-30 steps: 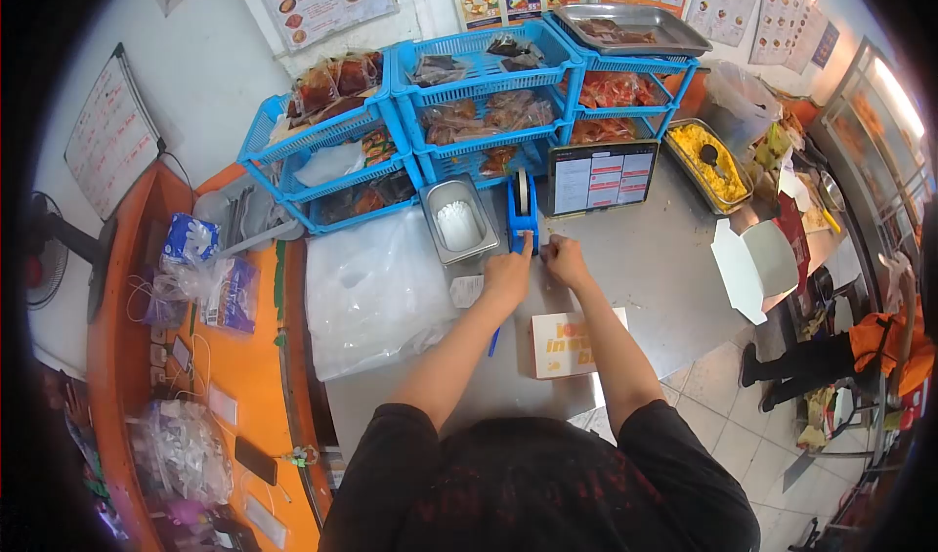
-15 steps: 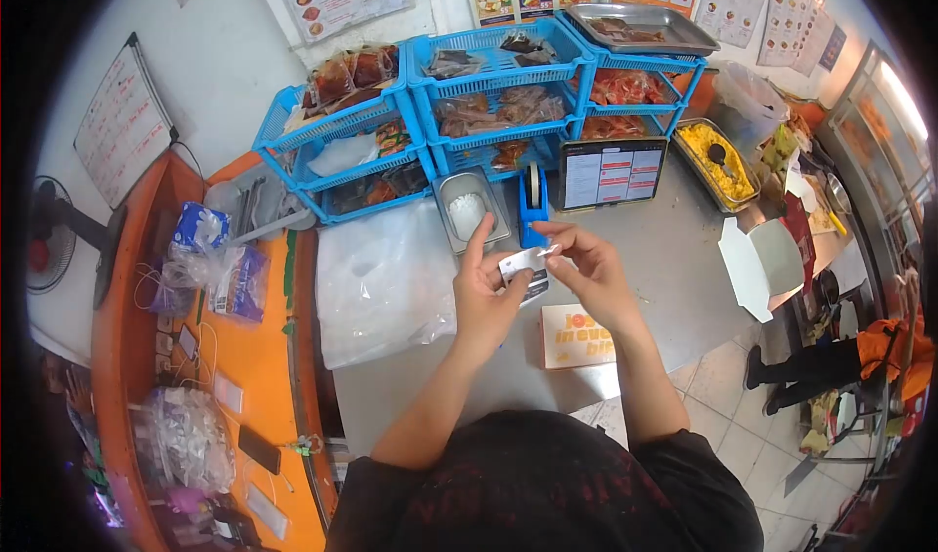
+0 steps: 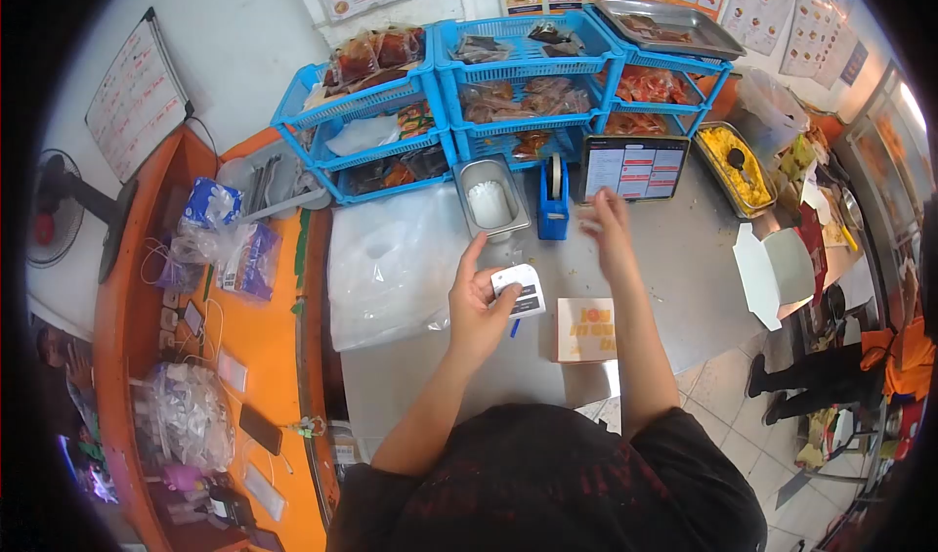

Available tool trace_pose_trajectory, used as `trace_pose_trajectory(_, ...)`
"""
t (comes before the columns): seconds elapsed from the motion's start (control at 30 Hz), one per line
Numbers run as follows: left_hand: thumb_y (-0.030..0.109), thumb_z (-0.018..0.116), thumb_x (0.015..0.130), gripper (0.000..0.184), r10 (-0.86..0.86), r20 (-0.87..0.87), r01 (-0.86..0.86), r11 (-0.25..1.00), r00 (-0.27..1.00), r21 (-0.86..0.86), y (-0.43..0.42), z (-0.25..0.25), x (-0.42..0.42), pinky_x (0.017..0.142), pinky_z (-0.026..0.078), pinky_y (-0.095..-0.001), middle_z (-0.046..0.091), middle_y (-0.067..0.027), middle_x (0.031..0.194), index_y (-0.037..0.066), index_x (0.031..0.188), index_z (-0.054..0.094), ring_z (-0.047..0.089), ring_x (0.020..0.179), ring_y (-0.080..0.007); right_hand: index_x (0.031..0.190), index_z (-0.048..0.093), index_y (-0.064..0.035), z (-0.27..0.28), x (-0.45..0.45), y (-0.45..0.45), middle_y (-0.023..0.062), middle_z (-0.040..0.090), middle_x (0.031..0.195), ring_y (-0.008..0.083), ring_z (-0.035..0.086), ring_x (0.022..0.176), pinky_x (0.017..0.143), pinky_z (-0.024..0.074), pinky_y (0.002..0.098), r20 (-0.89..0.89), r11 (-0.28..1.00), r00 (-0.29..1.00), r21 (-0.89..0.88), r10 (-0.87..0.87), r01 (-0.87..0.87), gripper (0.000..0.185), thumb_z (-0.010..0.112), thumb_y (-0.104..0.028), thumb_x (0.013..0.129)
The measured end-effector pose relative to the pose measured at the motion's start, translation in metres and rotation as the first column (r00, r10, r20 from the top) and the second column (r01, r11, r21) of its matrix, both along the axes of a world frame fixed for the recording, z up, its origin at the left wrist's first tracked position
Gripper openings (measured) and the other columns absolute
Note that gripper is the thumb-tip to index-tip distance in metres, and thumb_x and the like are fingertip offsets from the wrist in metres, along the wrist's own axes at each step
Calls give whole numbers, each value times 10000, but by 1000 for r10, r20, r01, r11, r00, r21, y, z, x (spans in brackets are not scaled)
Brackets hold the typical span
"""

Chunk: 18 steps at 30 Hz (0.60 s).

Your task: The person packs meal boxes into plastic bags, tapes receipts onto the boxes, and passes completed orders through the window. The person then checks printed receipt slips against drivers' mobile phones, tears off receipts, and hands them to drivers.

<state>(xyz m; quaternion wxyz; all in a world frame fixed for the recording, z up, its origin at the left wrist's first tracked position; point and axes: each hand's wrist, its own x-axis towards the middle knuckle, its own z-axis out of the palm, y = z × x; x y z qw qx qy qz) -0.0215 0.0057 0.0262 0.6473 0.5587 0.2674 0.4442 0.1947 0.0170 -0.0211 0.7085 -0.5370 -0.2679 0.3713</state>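
My left hand (image 3: 473,303) grips a small white card (image 3: 519,291) with a dark printed block, thumb pressed on its face. My right hand (image 3: 608,222) is raised in front of the tablet (image 3: 637,168), its fingers partly spread and a little blurred, with nothing visible in them. Left of that hand stands a blue tape dispenser (image 3: 554,205). Beside the dispenser, a metal container (image 3: 515,222) holds something white. Under my right forearm lies a small box (image 3: 584,332) with yellow lettering. A blue pen-like item (image 3: 515,328) lies just below the card.
Blue stacked baskets (image 3: 528,66) with bagged food line the back of the steel table (image 3: 674,288). Clear plastic bags (image 3: 386,269) lie at left. A tray of yellow food (image 3: 733,166) and an open carton (image 3: 772,269) are at right. Another person's legs (image 3: 816,376) show at far right.
My right hand has left the card and moved up and right toward the tablet. The card, still in my left hand, now faces me more fully. The view has shifted slightly.
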Motion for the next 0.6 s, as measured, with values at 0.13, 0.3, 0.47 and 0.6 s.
trace_pose_trajectory(0.13,-89,525,764,676,42,10,-41,999,999,-34,3,-11,-15,729,483,-250,579,-154,973,35,1331,178,585,852,-157,1104,497,-69,-67,37,44,61,511,978,141,481,790,652,414,275,111,926,994,-375,2,40,423,476,-411,856)
trace_pose_trajectory(0.3,-95,525,756,616,88,-28,-89,996,996,-30,5,-27,-38,721,488,-248,553,-135,999,30,1291,246,580,839,-153,887,603,-95,-98,37,67,9,532,758,98,444,639,565,382,235,-27,881,991,-454,133,-131,365,465,-432,858)
trace_pose_trajectory(0.47,-94,524,752,526,188,-124,-202,972,974,-120,-1,-41,-58,649,492,-228,563,-104,917,13,1227,325,585,785,-131,833,603,-97,-84,19,64,-5,536,711,84,457,623,549,364,219,8,881,985,-447,173,-152,219,591,-315,807)
trace_pose_trajectory(0.6,-77,548,757,495,257,-207,-282,954,944,-102,1,-51,-70,597,484,-213,574,-84,867,11,1202,351,584,748,-112,712,607,-67,-131,5,54,25,583,778,99,498,685,599,376,236,97,969,994,-233,-54,76,169,655,-223,754)
